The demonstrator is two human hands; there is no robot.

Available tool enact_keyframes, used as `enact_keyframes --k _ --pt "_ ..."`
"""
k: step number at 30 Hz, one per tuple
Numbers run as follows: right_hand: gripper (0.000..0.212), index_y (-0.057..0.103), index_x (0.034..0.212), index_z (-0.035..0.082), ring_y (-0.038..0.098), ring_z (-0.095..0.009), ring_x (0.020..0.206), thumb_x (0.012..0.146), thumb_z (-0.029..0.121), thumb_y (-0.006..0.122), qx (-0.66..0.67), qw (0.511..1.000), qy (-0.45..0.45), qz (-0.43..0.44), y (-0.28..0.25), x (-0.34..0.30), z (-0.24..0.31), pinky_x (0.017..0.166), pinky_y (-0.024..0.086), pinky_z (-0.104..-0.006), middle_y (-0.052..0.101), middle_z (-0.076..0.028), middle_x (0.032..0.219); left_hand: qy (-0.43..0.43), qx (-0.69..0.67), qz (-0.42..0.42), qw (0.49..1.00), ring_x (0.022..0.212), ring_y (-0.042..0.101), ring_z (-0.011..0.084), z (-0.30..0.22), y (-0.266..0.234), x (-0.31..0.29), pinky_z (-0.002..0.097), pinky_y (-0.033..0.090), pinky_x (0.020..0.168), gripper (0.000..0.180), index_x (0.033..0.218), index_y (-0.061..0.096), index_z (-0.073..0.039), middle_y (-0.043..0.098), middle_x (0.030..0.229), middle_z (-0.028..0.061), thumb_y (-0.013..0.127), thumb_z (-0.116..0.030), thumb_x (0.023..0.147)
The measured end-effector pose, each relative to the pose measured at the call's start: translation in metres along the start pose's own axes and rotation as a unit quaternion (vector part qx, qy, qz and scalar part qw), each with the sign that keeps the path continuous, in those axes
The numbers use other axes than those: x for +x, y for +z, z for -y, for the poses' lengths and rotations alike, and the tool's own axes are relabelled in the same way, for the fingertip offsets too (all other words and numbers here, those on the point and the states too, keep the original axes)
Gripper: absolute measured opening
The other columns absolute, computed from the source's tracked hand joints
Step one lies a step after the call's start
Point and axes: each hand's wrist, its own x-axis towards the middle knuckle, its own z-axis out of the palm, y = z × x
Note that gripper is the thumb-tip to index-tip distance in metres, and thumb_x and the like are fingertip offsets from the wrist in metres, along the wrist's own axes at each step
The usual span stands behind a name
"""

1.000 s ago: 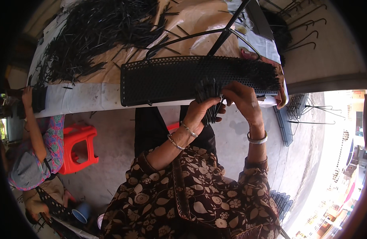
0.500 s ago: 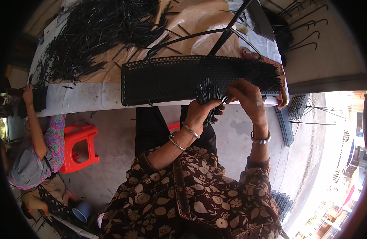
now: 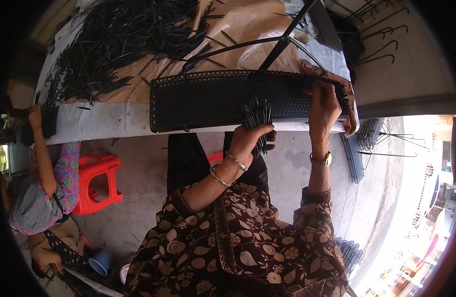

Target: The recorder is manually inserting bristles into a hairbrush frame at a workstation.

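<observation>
1. Concrete floor (image 3: 144, 173) fills the middle of my view; a red stool (image 3: 84, 183) stands at the left of the frame, near a co-worker (image 3: 32, 208).
2. Across the top I see the bench (image 3: 109, 119) under white and brown sheeting, with a heap of black strips (image 3: 119, 44) at upper left.
3. At the bench's near edge, centre frame, lies a perforated black panel (image 3: 203, 101), dark bristles crowding its right end; a black rod frame (image 3: 272, 54) rises behind.
4. My left hand (image 3: 250, 141) has its grip wrapped around a bundle of black strips (image 3: 257, 116), tips upward, in front of the panel.
5. My right hand (image 3: 324, 106) bends over the panel's right part; its fingertips are hidden, so I cannot tell whether that grip pinches anything.
6. I judge each strip light, slim, fairly stiff and probably slippery: best held loosely around the bundle's middle, or singly near one end.
</observation>
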Motion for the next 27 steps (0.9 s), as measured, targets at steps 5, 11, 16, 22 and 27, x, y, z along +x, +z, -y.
enact_keyframes --k 5,11,16,22,27 --pt "0.009 0.061 0.094 0.004 0.065 -0.020 0.067 0.090 0.011 0.057 -0.027 0.999 -0.032 -0.025 0.011 0.002 -0.011 0.062 0.048 -0.0293 0.068 -0.009 0.077 -0.009 -0.016 0.014 1.000 0.069 0.064 0.0173 0.001 -0.001 -0.002 0.0336 0.056 0.061 0.013 0.087 0.066 -0.002 0.065 0.077 0.0075 0.068 -0.013 0.081" --pt "0.009 0.061 0.094 0.004 0.066 -0.020 0.069 0.090 0.011 0.056 -0.023 1.000 -0.007 -0.013 0.011 0.003 -0.007 0.063 0.048 -0.0297 0.068 -0.008 0.077 -0.019 -0.014 0.041 0.999 0.069 0.064 0.0177 0.000 -0.002 -0.004 0.0339 0.057 0.061 0.013 0.087 0.066 -0.001 0.065 0.077 0.0079 0.067 -0.013 0.082" --pt "0.006 0.059 0.093 0.004 0.065 -0.028 0.072 0.089 0.006 0.056 0.000 1.000 -0.002 0.028 0.015 0.000 -0.013 0.062 0.048 -0.0344 0.064 -0.012 0.079 -0.027 -0.008 0.051 0.998 0.069 0.064 0.0180 -0.001 -0.001 -0.005 0.0341 0.057 0.062 0.013 0.087 0.066 0.000 0.065 0.077 0.0084 0.068 -0.012 0.081" --pt "0.008 0.061 0.095 0.006 0.061 -0.030 0.073 0.087 0.009 0.059 -0.100 0.991 -0.082 0.037 0.020 0.007 -0.010 0.062 0.047 -0.0355 0.060 -0.011 0.084 -0.026 -0.019 0.067 0.997 0.069 0.065 0.0197 0.002 -0.005 -0.002 0.0348 0.058 0.064 0.012 0.088 0.065 0.002 0.065 0.077 0.0102 0.067 -0.008 0.082" --pt "0.009 0.062 0.095 0.006 0.062 -0.026 0.070 0.087 0.007 0.059 -0.043 0.993 -0.100 0.053 0.026 0.005 -0.013 0.062 0.047 -0.0325 0.061 -0.011 0.081 -0.031 -0.036 0.081 0.996 0.070 0.065 0.0204 0.005 -0.004 -0.001 0.0350 0.058 0.066 0.012 0.089 0.064 0.002 0.064 0.078 0.0104 0.066 -0.008 0.082"
